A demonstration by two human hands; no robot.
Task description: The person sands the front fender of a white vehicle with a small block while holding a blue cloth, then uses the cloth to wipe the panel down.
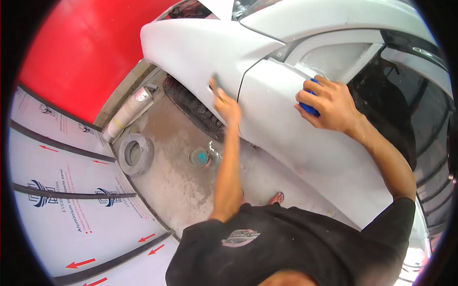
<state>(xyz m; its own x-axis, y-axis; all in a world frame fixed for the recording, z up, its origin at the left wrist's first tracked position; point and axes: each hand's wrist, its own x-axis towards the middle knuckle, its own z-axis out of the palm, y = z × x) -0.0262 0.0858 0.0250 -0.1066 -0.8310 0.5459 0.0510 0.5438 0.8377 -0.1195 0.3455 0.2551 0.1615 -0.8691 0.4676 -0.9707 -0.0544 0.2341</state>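
Note:
A pale grey-white car fender [191,47] and the car door [276,114] beside it lie before me. My left hand [226,107] is at the lower part of the fender, ahead of the door seam. Its fingers are closed and slightly blurred, and a small dark, smeared shape shows at their tips; I cannot make out what it is. My right hand [329,102] grips a bumpy blue sponge [307,109] against the upper door, just below the window. Part of the sponge is hidden under the fingers.
A round tub [193,161] with something turquoise in it stands on the wet concrete floor [167,183]. Nearby are a grey tyre-like ring [136,170] and a wrapped roll [125,117]. The car's wheel [195,107] sits under the fender. Printed panels [67,167] line the left, below a red surface [81,52].

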